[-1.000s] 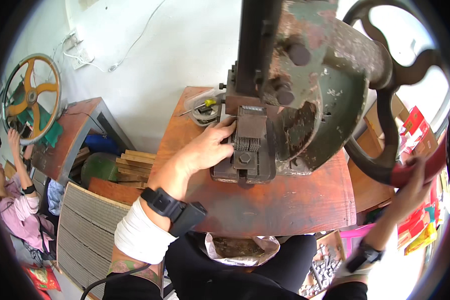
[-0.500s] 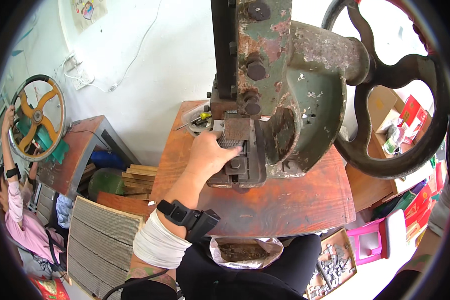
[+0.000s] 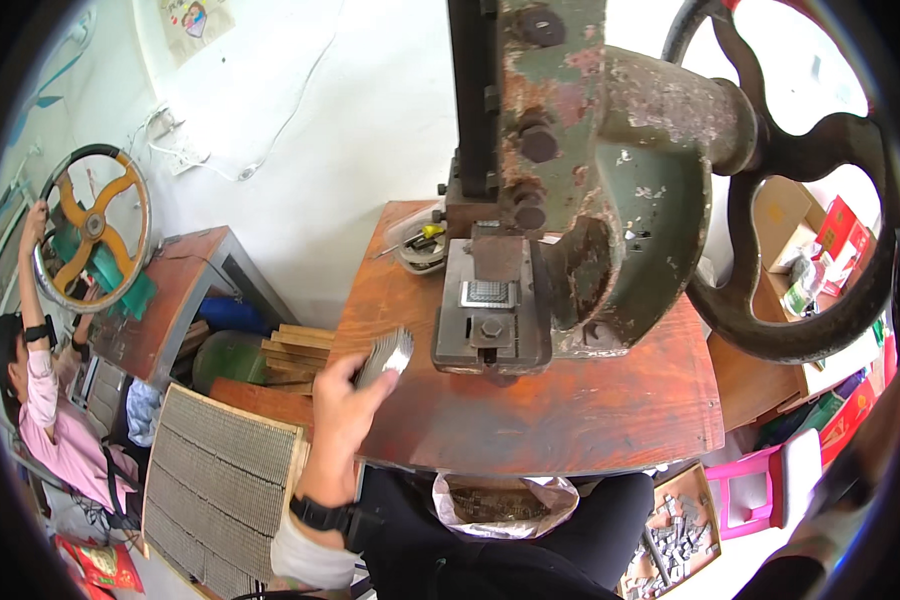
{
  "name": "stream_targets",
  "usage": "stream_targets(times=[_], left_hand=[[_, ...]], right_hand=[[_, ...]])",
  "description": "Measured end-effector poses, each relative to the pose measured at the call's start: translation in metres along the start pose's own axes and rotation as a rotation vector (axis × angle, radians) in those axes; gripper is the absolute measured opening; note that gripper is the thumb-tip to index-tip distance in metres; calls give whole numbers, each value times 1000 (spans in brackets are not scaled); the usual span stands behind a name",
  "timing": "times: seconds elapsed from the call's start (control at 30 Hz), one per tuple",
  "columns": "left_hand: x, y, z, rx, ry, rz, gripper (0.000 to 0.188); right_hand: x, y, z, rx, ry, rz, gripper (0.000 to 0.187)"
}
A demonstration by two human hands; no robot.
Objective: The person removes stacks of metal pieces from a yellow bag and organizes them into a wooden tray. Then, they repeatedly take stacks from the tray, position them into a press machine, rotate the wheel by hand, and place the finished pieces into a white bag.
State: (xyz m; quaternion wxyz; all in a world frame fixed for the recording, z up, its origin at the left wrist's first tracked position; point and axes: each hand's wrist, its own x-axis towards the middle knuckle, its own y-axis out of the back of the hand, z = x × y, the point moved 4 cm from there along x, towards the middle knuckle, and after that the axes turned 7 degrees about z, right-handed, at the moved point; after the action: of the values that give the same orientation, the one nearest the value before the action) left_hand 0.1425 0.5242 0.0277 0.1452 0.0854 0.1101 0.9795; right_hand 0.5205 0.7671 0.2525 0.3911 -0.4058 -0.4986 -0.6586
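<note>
free passage over wooden tabletop (image 3: 570, 420) in front, green press (image 3: 660, 235) blocking behind, handwheel (image 3: 800, 343) obstructing right

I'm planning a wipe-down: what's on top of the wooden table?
A press and a plastic tub holding a yellow-handled tool. The press covers the table beneath it; the left hand and its grey metal stack hide part of the left side.

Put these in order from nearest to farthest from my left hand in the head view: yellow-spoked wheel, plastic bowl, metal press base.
1. Metal press base: just right of your left hand.
2. Plastic bowl: farther back, on the wooden table.
3. Yellow-spoked wheel: far left, well beyond the table's left edge.
</note>
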Motion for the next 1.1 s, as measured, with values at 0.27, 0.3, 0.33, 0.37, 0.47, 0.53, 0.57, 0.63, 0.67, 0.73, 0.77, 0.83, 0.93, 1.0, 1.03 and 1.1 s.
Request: stream_targets(times=[0.27, 0.3, 0.33, 0.37, 0.47, 0.53, 0.57, 0.63, 0.67, 0.73, 0.77, 0.83, 0.93, 1.0, 1.03, 1.1], left_hand=[[-71, -56, -9, 386, -757, -108, 51], [-74, -65, -9, 387, -745, -182, 53], [-75, -70, -7, 389, -755, -197, 58], [-74, -72, -7, 396, -697, -197, 62], [-72, -70, -8, 398, -595, -214, 75], [-69, -66, -9, 300, -498, -199, 82], [-69, -65, -10, 311, -486, -201, 82], [-68, -65, -11, 281, -435, -193, 86], [-68, -65, -12, 279, -435, -191, 86], [-68, -64, -13, 293, -412, -179, 85], [-68, -63, -13, 292, -412, -177, 85], [-68, -63, -15, 265, -384, -217, 85], [-67, -61, -15, 231, -406, -219, 86], [-67, -61, -14, 253, -408, -226, 88], [-67, -61, -14, 284, -413, -232, 89], [-67, -61, -15, 276, -372, -242, 92]], right_hand=[[-136, -163, -73, 393, -391, -302, 35], [-148, -176, -89, 404, -234, -364, 41], [-159, -190, -102, 393, -271, -454, 52], [-166, -202, -117, 421, -240, -603, 63], [-161, -230, -150, 416, -122, -747, 77], [-148, -243, -162, 386, -104, -781, 81], [-142, -248, -167, 389, -99, -783, 81], [-132, -253, -170, 389, -18, -762, 83], [-129, -255, -167, 347, -19, -766, 83], [-128, -256, -162, 323, 41, -759, 85], [-128, -257, -156, 245, 11, -750, 85], [-129, -261, -150, 276, -20, -737, 86], [-128, -270, -149, 377, -2, -696, 84], [-129, -274, -151, 541, 23, -711, 79], [-129, -273, -149, 505, 39, -708, 78], [-130, -268, -143, 459, -32, -703, 78]])
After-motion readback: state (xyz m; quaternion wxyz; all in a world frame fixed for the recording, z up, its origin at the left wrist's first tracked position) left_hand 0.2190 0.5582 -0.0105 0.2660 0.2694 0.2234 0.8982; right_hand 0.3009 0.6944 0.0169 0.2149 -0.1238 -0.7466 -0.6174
